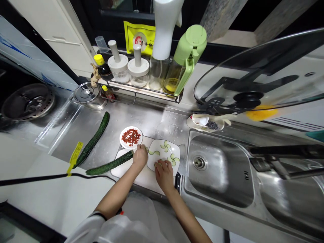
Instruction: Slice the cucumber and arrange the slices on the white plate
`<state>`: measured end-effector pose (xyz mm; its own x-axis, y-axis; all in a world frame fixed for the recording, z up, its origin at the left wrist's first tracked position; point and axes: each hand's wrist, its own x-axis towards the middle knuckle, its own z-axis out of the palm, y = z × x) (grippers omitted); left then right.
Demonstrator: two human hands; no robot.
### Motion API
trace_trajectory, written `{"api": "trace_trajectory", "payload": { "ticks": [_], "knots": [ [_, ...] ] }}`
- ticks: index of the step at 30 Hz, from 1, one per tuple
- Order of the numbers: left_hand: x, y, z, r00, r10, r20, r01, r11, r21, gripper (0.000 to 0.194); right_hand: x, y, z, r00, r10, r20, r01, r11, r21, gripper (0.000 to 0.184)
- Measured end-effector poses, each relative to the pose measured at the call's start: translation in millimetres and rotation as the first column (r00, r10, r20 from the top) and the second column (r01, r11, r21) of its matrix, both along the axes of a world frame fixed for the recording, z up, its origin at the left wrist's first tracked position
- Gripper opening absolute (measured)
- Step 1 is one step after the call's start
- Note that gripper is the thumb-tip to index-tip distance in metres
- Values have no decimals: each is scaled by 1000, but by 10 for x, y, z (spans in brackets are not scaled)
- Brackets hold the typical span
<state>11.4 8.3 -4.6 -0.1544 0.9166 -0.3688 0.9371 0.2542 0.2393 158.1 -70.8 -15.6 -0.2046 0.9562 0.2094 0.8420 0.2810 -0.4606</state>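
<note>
My left hand (pixel 140 156) is closed at the left rim of a white square plate (pixel 155 147), with a bit of green cucumber slice (pixel 146 148) showing at its fingertips. Over the plate's lower left part, my right hand (pixel 164 171) has its fingers bent down on a cucumber slice (pixel 157 164), mostly hidden beneath them. Thin half-moon cucumber slices (pixel 166 146) lie in curved pinwheel patterns on the plate. A cut cucumber (pixel 111 166) reaches up to my left hand, its end resting on the pale cutting board (pixel 149 179).
A small white dish holds red berry-like pieces (pixel 131 136). A whole cucumber (pixel 95 140) lies to the left. A black-handled knife (pixel 178 182) is right of the plate, beside the steel sink (pixel 220 162). Behind stand a pot (pixel 89 98) and a rack (pixel 141 88) of bottles and jars.
</note>
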Motion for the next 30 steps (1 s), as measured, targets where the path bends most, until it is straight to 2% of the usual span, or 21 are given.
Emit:
{"api": "trace_trajectory", "payload": {
  "ticks": [5, 8, 12, 16, 20, 25, 27, 30],
  "knots": [
    [-79, -107, 87, 994, 12, 111, -21, 996, 88, 15, 27, 26, -13, 996, -8, -90, 7, 1000, -13, 21],
    [-153, -203, 165, 949, 14, 314, -61, 988, 141, 13, 32, 77, -9, 981, -23, -191, 17, 999, -30, 21],
    [-189, -295, 240, 756, 47, 653, -103, 994, 48, 14, 7, 170, 60, 925, -93, -367, 42, 989, -145, 24],
    [-160, -316, 265, 559, 165, 813, -102, 986, -130, 25, -11, 240, 164, 822, -233, -519, 18, 923, -385, 28],
    [-141, -316, 303, 451, 234, 861, -60, 971, -232, 31, 13, 269, 241, 749, -360, -557, -11, 833, -553, 25],
    [-125, -361, 264, 398, 380, 835, -108, 923, -368, 44, 59, 265, 299, 752, -372, -544, -25, 809, -588, 24],
    [-122, -375, 225, 361, 487, 795, -144, 871, -469, 49, 73, 255, 316, 755, -365, -545, -22, 816, -577, 25],
    [-126, -366, 207, 300, 664, 685, -115, 738, -665, 56, 89, 239, 334, 761, -340, -553, -32, 831, -556, 25]
  ]
}}
